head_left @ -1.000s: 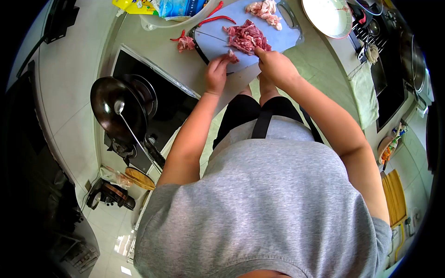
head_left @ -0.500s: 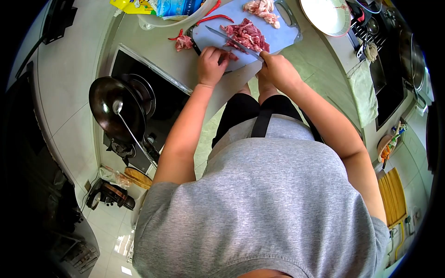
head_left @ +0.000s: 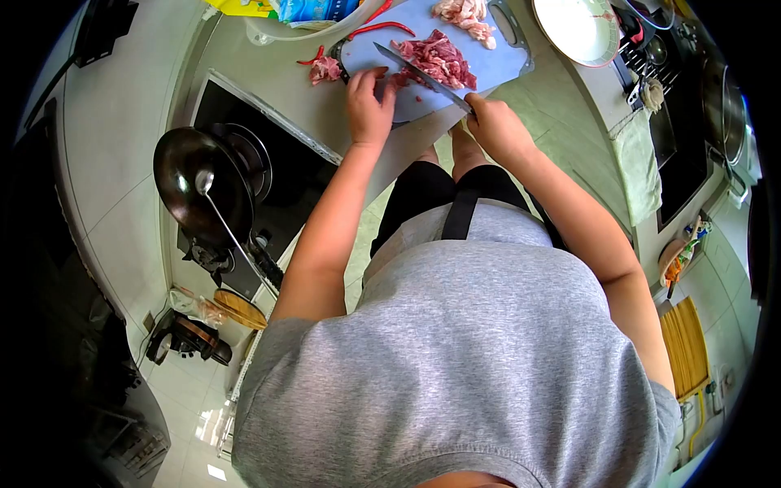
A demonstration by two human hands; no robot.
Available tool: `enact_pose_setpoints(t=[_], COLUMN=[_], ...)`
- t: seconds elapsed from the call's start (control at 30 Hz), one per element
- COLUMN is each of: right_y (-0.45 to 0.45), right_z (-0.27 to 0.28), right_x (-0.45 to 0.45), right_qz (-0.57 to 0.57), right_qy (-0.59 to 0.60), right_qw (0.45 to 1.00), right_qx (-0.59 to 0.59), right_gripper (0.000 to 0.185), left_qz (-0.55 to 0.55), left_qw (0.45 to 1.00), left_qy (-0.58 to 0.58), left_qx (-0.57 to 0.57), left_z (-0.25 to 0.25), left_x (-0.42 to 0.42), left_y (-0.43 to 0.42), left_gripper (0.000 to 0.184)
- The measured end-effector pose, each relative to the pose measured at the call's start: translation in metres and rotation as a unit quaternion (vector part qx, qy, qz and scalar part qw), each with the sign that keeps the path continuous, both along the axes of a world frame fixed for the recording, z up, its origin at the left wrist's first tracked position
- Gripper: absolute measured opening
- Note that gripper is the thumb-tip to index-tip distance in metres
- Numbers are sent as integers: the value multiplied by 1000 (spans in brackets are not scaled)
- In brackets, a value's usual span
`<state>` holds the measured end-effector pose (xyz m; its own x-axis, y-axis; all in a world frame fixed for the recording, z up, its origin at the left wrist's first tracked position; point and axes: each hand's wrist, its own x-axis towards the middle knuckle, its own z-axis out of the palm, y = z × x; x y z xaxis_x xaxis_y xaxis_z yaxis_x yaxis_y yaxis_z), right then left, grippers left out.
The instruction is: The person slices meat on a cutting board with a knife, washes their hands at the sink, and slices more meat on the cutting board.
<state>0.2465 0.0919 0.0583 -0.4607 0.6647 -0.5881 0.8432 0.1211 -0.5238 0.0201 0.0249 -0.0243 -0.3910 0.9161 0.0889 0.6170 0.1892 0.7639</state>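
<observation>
My right hand is closed round the handle of a kitchen knife, whose blade points up and left across the cutting board. A pile of sliced red meat lies on the board against the blade. At the board's near left edge is my left hand, thumb and fingers apart, with nothing visible in it. A small scrap of meat lies below the knife. Paler, fatty meat pieces rest at the board's far side, and another chunk of meat sits on the counter left of the board.
Red chilies lie by a clear plastic tub holding colourful packets. Left of me a dark wok with a ladle sits on the stove. A large white bowl stands at upper right, near a green cloth.
My left hand has turned and its fingers have spread, lifting off the meat scraps near the board's edge. The knife and right hand have shifted slightly right and down in view.
</observation>
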Motion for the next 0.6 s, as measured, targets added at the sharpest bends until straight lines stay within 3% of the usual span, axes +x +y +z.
enact_pose_setpoints(t=[0.17,0.27,0.33,0.43,0.47,0.53,0.6], right_y=[-3,-4,-3,-3,-4,-6,-7], right_z=[1,-1,2,9,8,5,3], right_x=[0,2,2,-1,-2,-2,-3], right_qz=[-6,-14,-12,-7,-6,11,17], right_qy=[12,26,23,18,18,13,10], right_qw=[1000,999,1000,1000,1000,1000,1000], right_qx=[18,30,16,3,2,5,7], right_gripper=[23,23,33,32,32,32,31], left_qz=[-25,16,102,91,92,83,98], left_qw=[998,996,953,946,946,993,994], left_qy=[55,-31,-246,-269,-269,-83,-35], left_qx=[-18,-85,-143,-156,-156,-25,-26], left_z=[-10,0,11,13,2,-24,-19], left_x=[8,10,14,11,7,1,-3], left_y=[10,13,8,-1,-5,-9,-8], left_gripper=[21,13,8,13,13,18,20])
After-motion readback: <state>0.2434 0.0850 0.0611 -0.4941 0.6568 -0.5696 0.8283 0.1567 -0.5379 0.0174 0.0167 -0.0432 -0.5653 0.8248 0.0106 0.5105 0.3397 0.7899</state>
